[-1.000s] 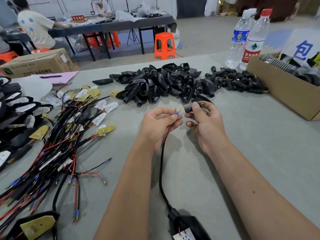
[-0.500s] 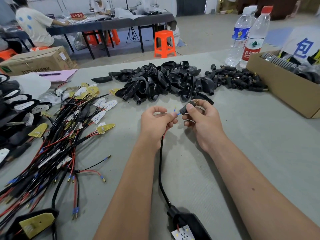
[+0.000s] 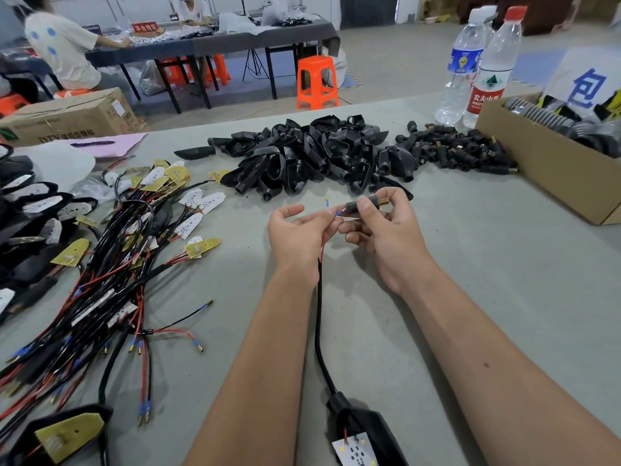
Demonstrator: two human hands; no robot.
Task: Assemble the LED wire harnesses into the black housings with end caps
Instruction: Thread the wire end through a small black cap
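Observation:
My left hand (image 3: pixel 295 230) pinches the free end of a black-sleeved wire harness (image 3: pixel 318 317), whose red lead and blue-collared terminals stick out toward the right. My right hand (image 3: pixel 379 230) holds a small black end cap (image 3: pixel 364 206) with a brass tip, its open end touching one blue terminal. A second terminal (image 3: pixel 326 200) points up, free. The harness runs down to a black housing (image 3: pixel 366 428) with a white LED board at the near edge. A pile of empty black housings (image 3: pixel 302 156) and a pile of end caps (image 3: pixel 460 149) lie beyond my hands.
A tangle of red and black harnesses (image 3: pixel 111 280) with LED boards covers the left of the table. A cardboard box (image 3: pixel 544 169) of parts stands at the right, two water bottles (image 3: pixel 477 62) behind it. Finished housings (image 3: pixel 30 210) stack at far left. People work at a distant table.
My hands have closed together: the end cap moved left and turned level, so its open end now meets the blue terminal that my left hand holds.

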